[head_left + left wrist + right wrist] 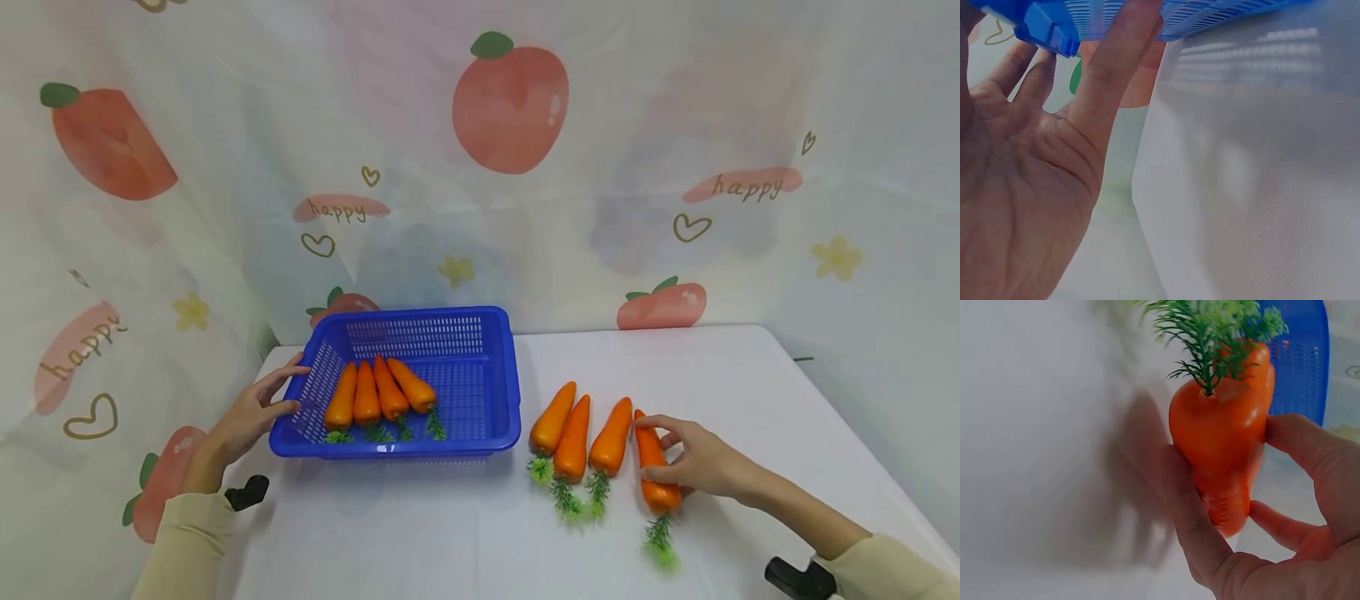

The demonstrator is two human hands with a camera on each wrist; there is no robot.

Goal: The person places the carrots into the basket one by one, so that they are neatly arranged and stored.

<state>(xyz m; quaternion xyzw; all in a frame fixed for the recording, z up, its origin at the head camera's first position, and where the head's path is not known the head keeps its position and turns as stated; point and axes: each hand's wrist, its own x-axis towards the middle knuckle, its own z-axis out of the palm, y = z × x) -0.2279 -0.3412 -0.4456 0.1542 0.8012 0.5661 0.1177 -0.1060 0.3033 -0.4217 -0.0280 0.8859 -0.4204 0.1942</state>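
Currently the rightmost carrot [651, 467] lies on the white table [750, 392], tip pointing away from the person, green top toward them; the right hand [693, 467] grasps it, thumb along one flank and fingers curled round the other, as the right wrist view confirms [1219, 444]; whether the carrot rests fully on the table cannot be told. Just beside it, to its left, three more carrots [573, 437] lie in a close row, same orientation, greens toward the person. Further left stands the blue basket [480, 321], a perforated plastic tray; four carrots [378, 392] lie side by side in its left half, greens at the near wall. The left hand [251, 417] rests against the basket's left wall with straight, relaxed fingers; the left wrist view shows fingertips [1129, 37] touching the underside of the rim, nothing clasped. Behind the table hangs a pale cloth [510, 108] printed with peaches, hearts and the word "happy".
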